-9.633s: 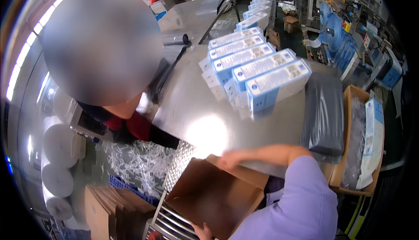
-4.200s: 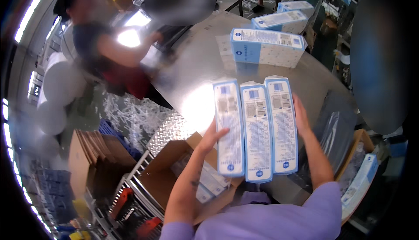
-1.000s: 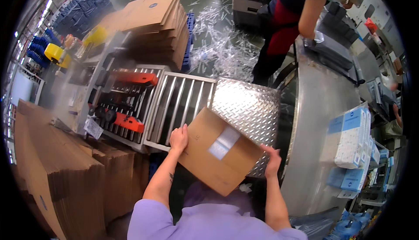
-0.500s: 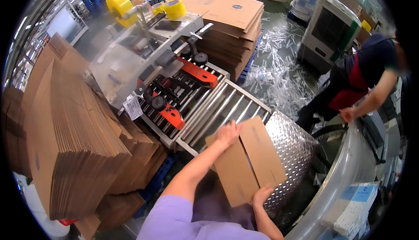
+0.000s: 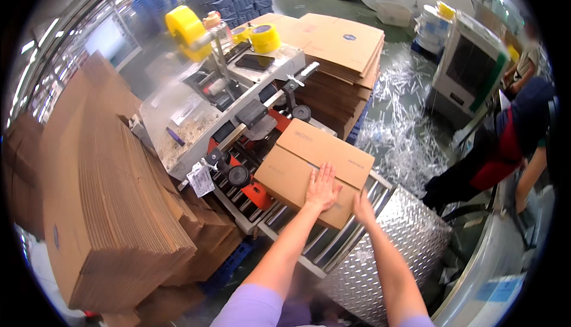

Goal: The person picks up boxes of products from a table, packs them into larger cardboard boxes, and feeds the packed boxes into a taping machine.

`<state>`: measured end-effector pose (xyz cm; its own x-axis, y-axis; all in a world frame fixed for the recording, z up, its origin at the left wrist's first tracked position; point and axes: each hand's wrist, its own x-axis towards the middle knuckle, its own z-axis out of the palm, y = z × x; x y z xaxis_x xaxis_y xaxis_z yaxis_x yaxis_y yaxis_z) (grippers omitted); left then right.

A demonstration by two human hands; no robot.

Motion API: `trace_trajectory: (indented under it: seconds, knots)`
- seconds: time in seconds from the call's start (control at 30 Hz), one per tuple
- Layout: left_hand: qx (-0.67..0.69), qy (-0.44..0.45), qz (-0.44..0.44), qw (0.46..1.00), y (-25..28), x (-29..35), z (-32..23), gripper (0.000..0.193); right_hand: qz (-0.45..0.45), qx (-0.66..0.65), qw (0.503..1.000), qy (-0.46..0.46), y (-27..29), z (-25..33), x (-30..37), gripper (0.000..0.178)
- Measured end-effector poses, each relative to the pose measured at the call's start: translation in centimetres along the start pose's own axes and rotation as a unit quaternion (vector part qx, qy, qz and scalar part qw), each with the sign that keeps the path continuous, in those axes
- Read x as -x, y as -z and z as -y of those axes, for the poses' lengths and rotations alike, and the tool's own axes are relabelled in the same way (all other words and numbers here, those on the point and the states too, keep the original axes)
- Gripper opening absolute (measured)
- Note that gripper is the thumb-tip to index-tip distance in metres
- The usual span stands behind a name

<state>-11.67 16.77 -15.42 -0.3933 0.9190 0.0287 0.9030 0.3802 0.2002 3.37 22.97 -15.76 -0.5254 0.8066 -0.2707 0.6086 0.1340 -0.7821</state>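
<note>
A brown cardboard box [image 5: 285, 175] with its top flaps folded down lies on the roller conveyor [image 5: 326, 248], its far end between the orange guides [image 5: 253, 187] of a box-taping machine [image 5: 238, 104]. My left hand [image 5: 323, 189] rests flat on the box top, across the seam between the flaps, fingers stretched out. Against the box's near right side is my right hand [image 5: 364, 209], its fingers straight and pressed to the cardboard, partly turned out of sight. Neither hand is wrapped around the box.
Flat cardboard stacks stand at left [image 5: 131, 208] and behind the machine [image 5: 339, 38]. A large yellow tape roll [image 5: 187, 30] and a phone [image 5: 254, 61] sit on the machine. A diamond-plate metal sheet [image 5: 395, 250] adjoins the rollers. Another person [image 5: 499, 142] is at right. Plastic strips litter the floor [image 5: 404, 113].
The box has moved away from me, from over the conveyor's near end into the machine's guides. My left hand shifted from its far edge to flat on top; my right hand followed.
</note>
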Motion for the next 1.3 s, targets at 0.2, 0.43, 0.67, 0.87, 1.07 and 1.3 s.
trace_trajectory:
  seconds: [0.2,0.43,0.67,0.87,1.07,1.3]
  knots:
    - [0.000,-0.021,0.018,1.000,1.8,0.7,0.4,0.067,0.252,-0.209,0.938,-0.118,-0.6,-6.9,17.2,0.038]
    - [0.040,-0.040,-0.040,0.998,0.2,-1.3,5.0,0.053,0.162,-0.196,0.926,-0.281,3.9,-19.6,31.8,0.050]
    - [-0.076,-0.076,-0.006,0.994,9.6,2.2,3.6,0.041,0.160,-0.071,0.936,-0.305,7.7,-23.2,39.6,0.047]
    - [-0.112,-0.159,-0.346,0.918,33.5,18.8,3.0,0.025,0.204,0.040,0.943,-0.260,7.0,-27.4,42.8,0.045]
    - [-0.211,0.094,-0.227,0.946,42.9,35.7,13.0,0.051,0.170,0.144,0.970,-0.100,5.5,-30.8,34.6,0.047]
    - [-0.270,0.034,-0.192,0.943,42.5,35.6,13.2,0.055,0.185,0.135,0.973,-0.040,8.6,-16.8,28.4,0.049]
